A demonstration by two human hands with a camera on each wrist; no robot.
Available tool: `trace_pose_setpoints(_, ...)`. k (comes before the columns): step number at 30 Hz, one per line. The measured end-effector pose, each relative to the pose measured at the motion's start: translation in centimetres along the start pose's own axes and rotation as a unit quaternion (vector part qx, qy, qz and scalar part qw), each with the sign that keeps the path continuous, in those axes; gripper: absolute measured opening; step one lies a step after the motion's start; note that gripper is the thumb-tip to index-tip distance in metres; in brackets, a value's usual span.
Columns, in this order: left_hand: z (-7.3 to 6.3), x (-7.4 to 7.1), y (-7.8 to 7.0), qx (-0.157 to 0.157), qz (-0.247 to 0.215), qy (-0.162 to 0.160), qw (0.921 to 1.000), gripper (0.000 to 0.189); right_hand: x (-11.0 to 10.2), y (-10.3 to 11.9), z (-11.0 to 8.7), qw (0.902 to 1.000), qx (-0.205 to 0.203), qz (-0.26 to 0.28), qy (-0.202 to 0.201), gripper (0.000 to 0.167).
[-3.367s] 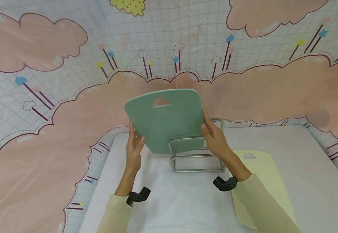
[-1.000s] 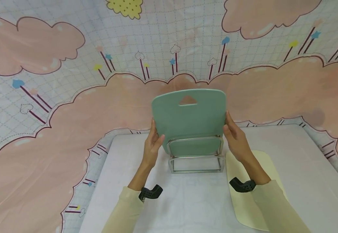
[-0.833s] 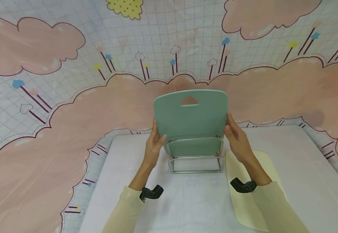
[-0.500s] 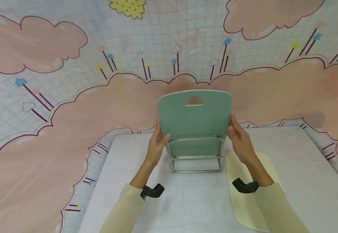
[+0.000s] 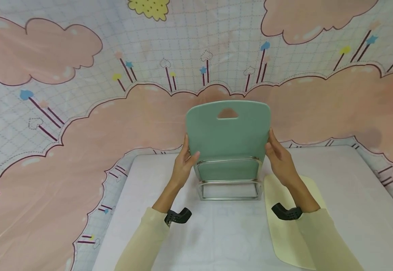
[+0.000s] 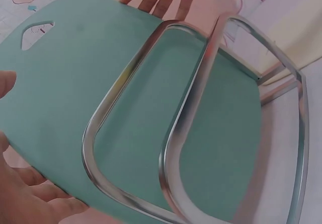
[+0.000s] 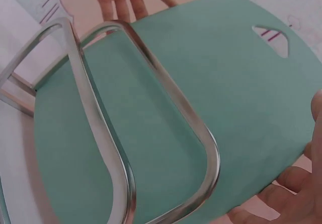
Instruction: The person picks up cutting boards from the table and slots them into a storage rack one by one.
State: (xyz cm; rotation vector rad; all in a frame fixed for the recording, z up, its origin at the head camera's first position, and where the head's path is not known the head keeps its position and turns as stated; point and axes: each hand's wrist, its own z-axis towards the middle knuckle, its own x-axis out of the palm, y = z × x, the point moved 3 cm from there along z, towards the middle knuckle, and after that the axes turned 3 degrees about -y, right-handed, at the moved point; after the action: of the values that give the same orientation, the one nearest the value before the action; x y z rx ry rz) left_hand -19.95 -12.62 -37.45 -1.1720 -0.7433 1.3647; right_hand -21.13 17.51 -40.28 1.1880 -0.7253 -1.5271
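Note:
A green cutting board [image 5: 227,139] stands upright in a metal wire rack [image 5: 228,182], its lower part behind the front bars. My left hand [image 5: 183,165] holds the board's left edge, thumb in front and the other fingers behind. On the opposite edge, my right hand [image 5: 282,163] grips in the same way. The left wrist view shows the rack's bent bars [image 6: 176,133] crossing in front of the board [image 6: 65,73]. Fingers of the right hand [image 7: 302,194] reach behind the board's edge in the right wrist view.
A pale yellow cutting board [image 5: 284,237] lies flat on the white table [image 5: 213,241], right of the rack and partly under my right forearm. Behind the table hangs a cloud-patterned cloth [image 5: 318,105]. A black wrist camera [image 5: 178,216] sits on each wrist.
Both hands have carried the green cutting board rightward, and it has gone from tilted to nearly level within the rack. Over the last second it has shifted slightly further right.

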Motion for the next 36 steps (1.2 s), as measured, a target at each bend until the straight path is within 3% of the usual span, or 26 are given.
trace_pose_setpoints(7, 0.7, -0.4, -0.1, -0.006, 0.026, -0.006, 0.9996, 0.072, 0.0, -0.1, 0.8, 0.9998, 0.012, -0.014, 0.001, 0.057)
trace_pose_setpoints(12, 0.9, -0.6, -0.1, -0.007, 0.016, -0.004, 0.9998, 0.07, 0.1, 0.1, 1.0, 0.9998, 0.015, -0.005, 0.007, 0.057)
trace_pose_setpoints(20, 0.8, -0.7, 0.1, -0.009, -0.008, -0.002, 0.9999, 0.069, 0.3, 2.3, 0.6, 0.9995, 0.008, 0.022, 0.021, 0.059)
trace_pose_setpoints(30, 0.4, -0.4, 0.3, -0.018, -0.018, -0.01, 0.9996, 0.07, 0.4, -0.6, 1.2, 0.9997, 0.002, 0.02, 0.015, 0.06)
trace_pose_setpoints(36, -0.5, -0.4, 1.1, -0.022, 0.004, -0.043, 0.9988, 0.063, 0.5, -0.6, 0.8, 0.9995, -0.001, 0.031, -0.009, 0.061)
